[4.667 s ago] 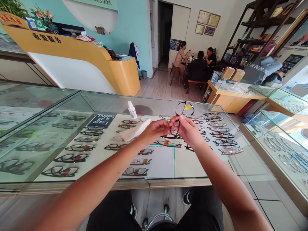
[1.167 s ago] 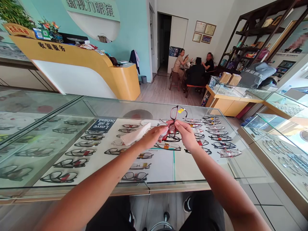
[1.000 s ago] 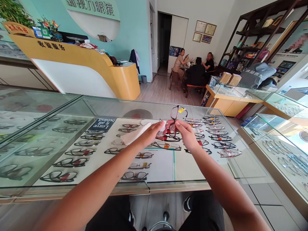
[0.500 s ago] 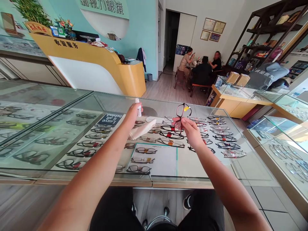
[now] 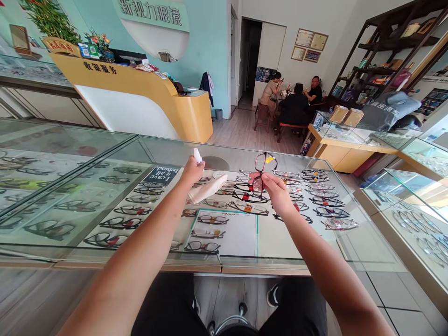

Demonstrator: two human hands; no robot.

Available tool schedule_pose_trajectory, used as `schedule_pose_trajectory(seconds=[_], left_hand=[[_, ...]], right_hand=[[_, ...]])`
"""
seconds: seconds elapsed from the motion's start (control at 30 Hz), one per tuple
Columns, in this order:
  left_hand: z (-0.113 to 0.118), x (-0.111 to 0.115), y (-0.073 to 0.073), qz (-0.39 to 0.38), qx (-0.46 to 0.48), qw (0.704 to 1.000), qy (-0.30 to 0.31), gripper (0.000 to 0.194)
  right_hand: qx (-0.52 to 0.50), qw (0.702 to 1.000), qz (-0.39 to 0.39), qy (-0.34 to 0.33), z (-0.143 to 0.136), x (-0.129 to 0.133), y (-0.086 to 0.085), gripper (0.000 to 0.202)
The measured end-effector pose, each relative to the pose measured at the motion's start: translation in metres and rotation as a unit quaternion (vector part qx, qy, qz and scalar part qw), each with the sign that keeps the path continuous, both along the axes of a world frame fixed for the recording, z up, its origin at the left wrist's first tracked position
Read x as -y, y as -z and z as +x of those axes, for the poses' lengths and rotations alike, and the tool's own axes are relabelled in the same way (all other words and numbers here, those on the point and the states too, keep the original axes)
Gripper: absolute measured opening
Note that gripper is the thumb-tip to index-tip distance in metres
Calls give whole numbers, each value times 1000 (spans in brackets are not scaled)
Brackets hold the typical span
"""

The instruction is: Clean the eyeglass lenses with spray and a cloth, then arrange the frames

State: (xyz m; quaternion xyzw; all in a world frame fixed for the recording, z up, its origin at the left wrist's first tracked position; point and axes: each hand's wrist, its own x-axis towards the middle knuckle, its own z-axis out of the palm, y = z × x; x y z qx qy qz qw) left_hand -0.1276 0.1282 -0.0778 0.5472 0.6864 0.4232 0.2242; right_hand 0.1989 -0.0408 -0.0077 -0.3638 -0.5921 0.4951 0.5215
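My right hand (image 5: pixel 276 189) is closed on a pair of dark-rimmed eyeglasses (image 5: pixel 259 163), held on end above the glass counter (image 5: pixel 294 240), with a yellow tag showing on a lens. Farther left, my left hand (image 5: pixel 192 170) grips a small white bottle (image 5: pixel 198 155) whose upper end sticks out above the fingers. A folded whitish cloth (image 5: pixel 208 189) lies on the counter top between the two hands. Beneath the glass are rows of eyeglasses, among them a dark-framed pair (image 5: pixel 202 246) on a green-edged white board (image 5: pixel 238 233).
More display cases stand at the left (image 5: pixel 70 135) and right (image 5: pixel 413 196). Beyond the counter are a yellow-and-white reception desk (image 5: pixel 192 114) and several people seated round a table, one in black (image 5: pixel 296 109). Part of a stool base (image 5: pixel 233 319) shows between my legs.
My left hand has shifted slightly left and down, and the bottle has turned in it so that less of it shows. My right hand and the eyeglasses have barely moved.
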Motion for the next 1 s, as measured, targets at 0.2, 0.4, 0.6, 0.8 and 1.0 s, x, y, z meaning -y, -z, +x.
schedule_pose_trajectory(seconds=[0.2, 0.4, 0.6, 0.8, 1.0], left_hand=[[9, 11, -8, -1, -21, 999, -27, 39], [32, 45, -41, 224, -58, 966, -116, 50], [55, 77, -61, 159, -170, 968, 98, 19], [51, 71, -48, -90, -199, 960, 176, 25], [43, 61, -48, -102, -76, 975, 184, 35]], right_hand=[[-19, 1000, -7, -5, 0, 0, -1, 44], [-26, 1000, -10, 0, 0, -1, -1, 46], [-30, 1000, -5, -2, -1, -1, -1, 47], [-25, 1000, -6, -5, 1, -1, 1, 44], [-33, 999, -16, -1, 1, 1, -1, 45]])
